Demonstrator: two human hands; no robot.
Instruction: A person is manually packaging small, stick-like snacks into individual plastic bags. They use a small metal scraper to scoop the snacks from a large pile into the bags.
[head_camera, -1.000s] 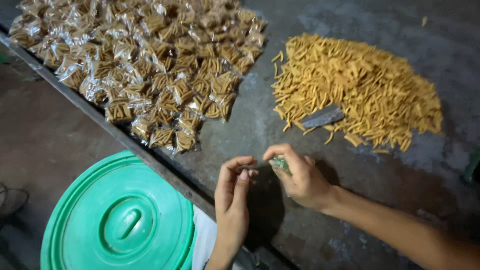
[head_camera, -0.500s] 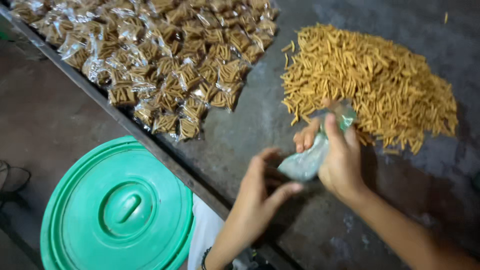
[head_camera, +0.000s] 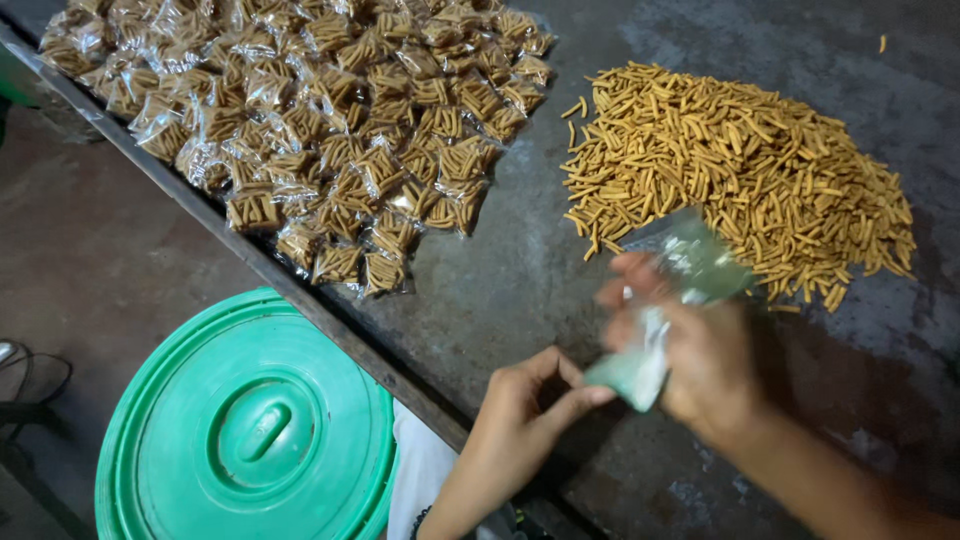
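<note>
My right hand (head_camera: 700, 365) is blurred, low and right of centre over the dark grey table (head_camera: 560, 260), fingers curled around a small clear plastic bag (head_camera: 660, 320). The bag runs from under my palm up toward the loose pile — its upper end looks pale green and sits right at the pile's near edge, while its lower end hangs out below my fingers. I cannot tell whether anything is inside it.

My left hand (head_camera: 525, 410) is just to the left and nearer, fingers loosely bent and drawn narrow; the extended fingertips reach to the bag's lower corner and seem to touch it, though the blur makes that uncertain.

The heap of loose yellow snack sticks (head_camera: 740, 170) spreads across the far right of the table, with a few strays lying at its left fringe. On the far left, a wide spread of small sealed packets of the same sticks (head_camera: 330, 120) lies along the table's edge, well apart from my hands.

Below the table, near left, stands a round green lid (head_camera: 250, 430) — its central handle faces up. A white cloth (head_camera: 420, 475) shows between it and my left forearm.
</note>
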